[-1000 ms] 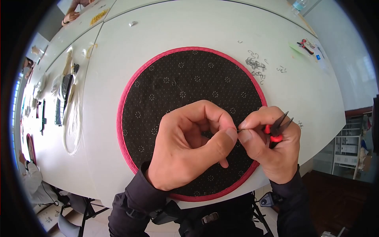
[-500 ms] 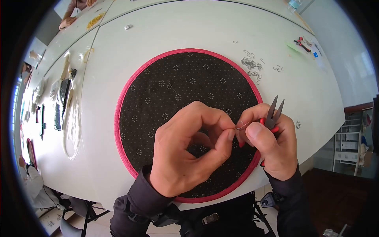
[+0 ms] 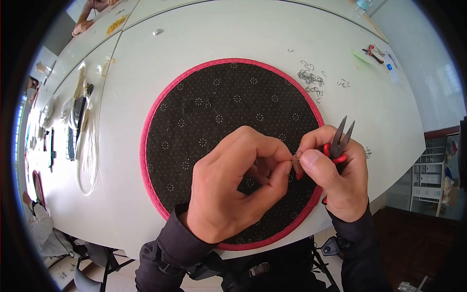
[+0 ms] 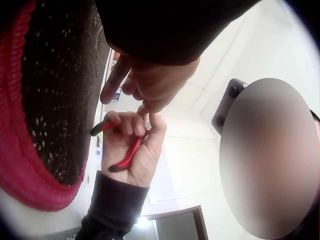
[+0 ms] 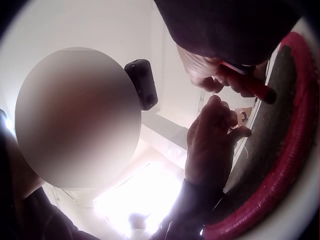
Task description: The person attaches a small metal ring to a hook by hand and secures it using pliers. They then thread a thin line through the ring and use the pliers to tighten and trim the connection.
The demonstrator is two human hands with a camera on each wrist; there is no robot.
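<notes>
Above a round black mat with a pink rim (image 3: 150, 182), both hands meet at a small wire hook (image 3: 297, 155). My left hand (image 3: 233, 180) pinches a thin line at the hook between thumb and index finger. The right hand (image 3: 340, 177) pinches the hook with thumb and index finger. Red-handled pliers (image 3: 336, 150) lie in the right palm, jaws pointing up and apart; the left wrist view shows the curled fingers round their handles (image 4: 131, 154). Another hook (image 3: 208, 104) with a thin line lies on the mat. Fingertips partly hide the held hook.
Loose hooks (image 3: 309, 78) lie right of the mat, with red-handled pliers (image 3: 373, 54) farther back. Bundles of clear line (image 3: 87, 160) are at the left. A small silver object (image 3: 157, 32) lies behind the mat. Another person's hand (image 3: 82, 27) rests at the far left.
The right thumb has drawn back from the left fingertips, and the pliers in the right hand have turned more upright. Over the last half second both hands have barely shifted.
</notes>
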